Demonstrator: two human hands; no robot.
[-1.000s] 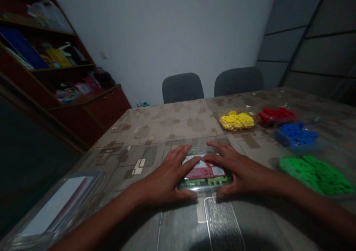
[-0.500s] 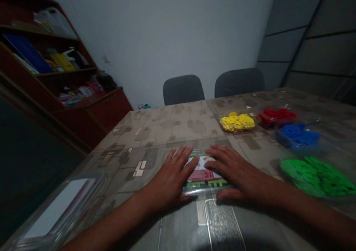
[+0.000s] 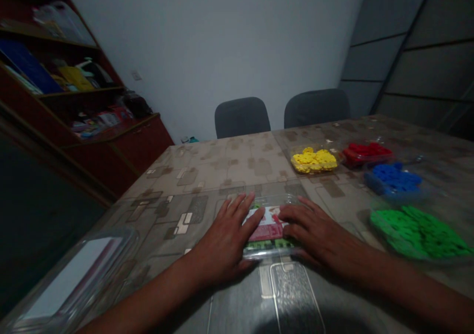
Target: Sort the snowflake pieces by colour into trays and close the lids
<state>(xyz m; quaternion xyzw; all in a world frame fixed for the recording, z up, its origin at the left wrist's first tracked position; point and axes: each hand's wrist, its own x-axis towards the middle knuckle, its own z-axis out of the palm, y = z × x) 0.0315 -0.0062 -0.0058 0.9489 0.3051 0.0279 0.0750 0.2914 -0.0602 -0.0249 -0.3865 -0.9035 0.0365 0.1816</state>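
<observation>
The patterned table (image 3: 237, 173) fills the space before me, with 2 grey chairs (image 3: 242, 118) beyond its far edge. At near left lies a clear plastic stack (image 3: 70, 279) with a white panel. On the right, clear tubs (image 3: 409, 197) hold green pieces (image 3: 418, 233) nearest, blue pieces (image 3: 394, 176) farther, then red pieces (image 3: 366, 152) and yellow pieces (image 3: 314, 160) farthest. Between my 2 hands, at the near middle, the clear container (image 3: 265, 253) sits flat. My left hand (image 3: 226, 240) lies spread over its left end; my right hand (image 3: 321, 235), fingers partly bent, touches its right end, its grip hard to tell. My fingers reach the red-and-white label (image 3: 267, 230).
</observation>
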